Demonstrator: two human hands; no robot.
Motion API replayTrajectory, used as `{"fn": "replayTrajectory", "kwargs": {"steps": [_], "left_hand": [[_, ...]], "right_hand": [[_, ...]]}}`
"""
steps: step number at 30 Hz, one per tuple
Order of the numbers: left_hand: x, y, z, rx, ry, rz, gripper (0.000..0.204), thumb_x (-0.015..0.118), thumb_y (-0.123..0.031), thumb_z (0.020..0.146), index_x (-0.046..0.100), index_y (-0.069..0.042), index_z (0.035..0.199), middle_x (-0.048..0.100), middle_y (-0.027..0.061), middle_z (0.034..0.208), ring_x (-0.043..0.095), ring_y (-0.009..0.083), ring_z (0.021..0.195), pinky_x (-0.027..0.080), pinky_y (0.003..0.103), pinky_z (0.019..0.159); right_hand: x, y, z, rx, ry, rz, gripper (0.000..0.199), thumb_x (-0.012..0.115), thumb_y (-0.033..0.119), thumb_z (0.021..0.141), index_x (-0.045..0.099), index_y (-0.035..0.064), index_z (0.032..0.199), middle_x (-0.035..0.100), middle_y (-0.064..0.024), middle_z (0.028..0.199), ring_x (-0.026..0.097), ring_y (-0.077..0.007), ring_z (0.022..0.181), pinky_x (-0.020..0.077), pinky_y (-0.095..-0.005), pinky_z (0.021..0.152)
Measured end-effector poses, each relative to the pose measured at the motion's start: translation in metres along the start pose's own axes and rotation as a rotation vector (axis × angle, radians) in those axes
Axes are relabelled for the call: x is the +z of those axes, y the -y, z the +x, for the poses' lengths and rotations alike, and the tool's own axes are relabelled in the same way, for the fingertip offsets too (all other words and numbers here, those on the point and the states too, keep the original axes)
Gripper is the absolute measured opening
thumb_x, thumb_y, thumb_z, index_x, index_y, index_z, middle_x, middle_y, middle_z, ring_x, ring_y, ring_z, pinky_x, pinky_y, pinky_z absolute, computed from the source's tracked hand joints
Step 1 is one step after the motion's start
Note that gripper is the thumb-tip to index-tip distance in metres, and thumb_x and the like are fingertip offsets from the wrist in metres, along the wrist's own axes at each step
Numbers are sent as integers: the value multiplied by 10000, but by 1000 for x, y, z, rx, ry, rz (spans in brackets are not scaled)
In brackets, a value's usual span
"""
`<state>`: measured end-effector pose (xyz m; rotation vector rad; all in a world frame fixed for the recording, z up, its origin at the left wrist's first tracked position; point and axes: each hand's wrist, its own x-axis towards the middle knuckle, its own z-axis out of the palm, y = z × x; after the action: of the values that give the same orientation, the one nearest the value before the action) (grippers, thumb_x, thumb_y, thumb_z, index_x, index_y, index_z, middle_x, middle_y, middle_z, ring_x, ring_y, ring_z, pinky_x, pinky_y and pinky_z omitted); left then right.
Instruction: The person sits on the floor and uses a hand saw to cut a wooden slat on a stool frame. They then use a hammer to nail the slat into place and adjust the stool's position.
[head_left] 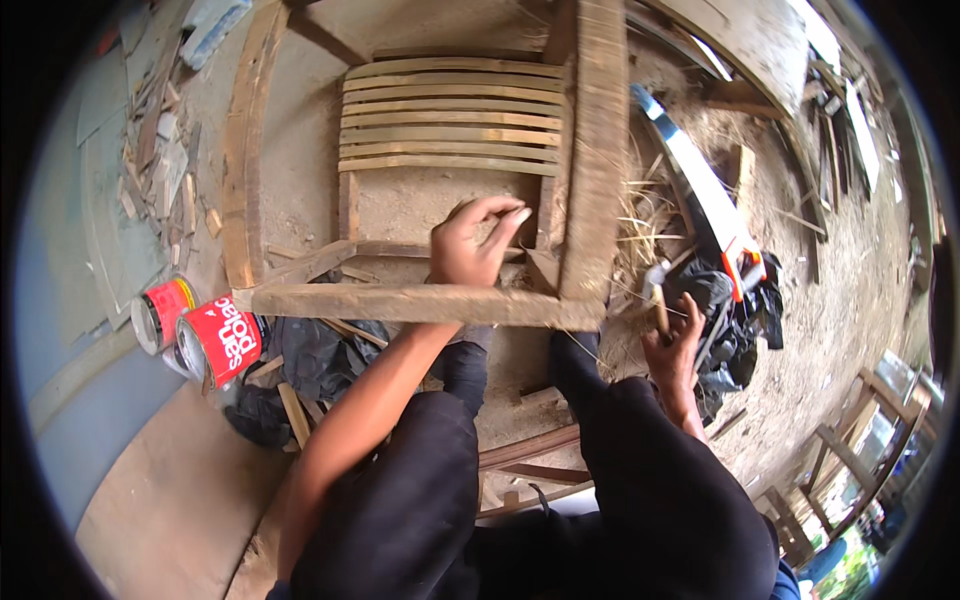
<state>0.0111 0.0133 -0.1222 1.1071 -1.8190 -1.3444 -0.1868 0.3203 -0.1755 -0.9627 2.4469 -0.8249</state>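
A wooden frame (400, 304) with slats of split bamboo or wood (450, 134) across its far part stands before my knees. My left hand (468, 245) reaches under the near rail and up inside the frame. Its thumb and forefinger are pinched together near the right inner corner; whatever they hold is too small to make out. My right hand (677, 350) is outside the frame, beside my right knee. Its fingers are closed around the lower handle of a hammer (657, 292), whose metal head points away from me.
A handsaw (695, 165) with an orange-and-white handle lies right of the frame, by black plastic (735, 365) and straw-like shavings (645, 225). Red paint cans (222, 340) stand at the left. Wood offcuts (188, 200) litter the left floor; more wooden frames (850, 450) stand far right.
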Motion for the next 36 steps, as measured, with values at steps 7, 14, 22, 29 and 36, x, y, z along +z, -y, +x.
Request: {"fn": "replayTrajectory", "kwargs": {"steps": [7,14,22,29,36], "left_hand": [[19,33,78,431,11,223,115,777,-116,825,736,-58,916,728,54,922,649,244,902,499,368,842],[33,60,90,375,117,172,99,775,-114,818,756,-78,907,745,27,913,660,223,944,505,361,865],[45,73,93,573,163,213,111,797,-98,772,763,-90,877,713,7,872,636,212,922,521,353,847],[48,87,95,476,160,177,169,807,-50,742,760,-97,897,702,14,875,644,217,910,539,355,807],[49,91,92,450,177,197,119,785,-104,775,746,-102,888,691,0,902,628,217,935,501,365,857]], "right_hand": [[-22,102,71,83,-57,266,894,685,-83,857,140,66,1549,343,-233,1408,664,-255,1020,581,-274,756],[-23,79,97,265,169,-27,211,710,161,909,675,-7,1034,676,-85,747,624,-94,724,501,-290,668],[0,77,97,178,115,204,258,688,119,922,636,-21,1133,681,-57,749,587,-71,675,476,-258,614],[2,84,105,176,126,199,272,705,145,924,620,-28,1117,633,-53,644,536,-58,583,428,-247,531],[7,79,112,230,67,291,297,723,166,917,619,-37,1107,568,-16,632,466,-51,575,391,-245,522]]}}
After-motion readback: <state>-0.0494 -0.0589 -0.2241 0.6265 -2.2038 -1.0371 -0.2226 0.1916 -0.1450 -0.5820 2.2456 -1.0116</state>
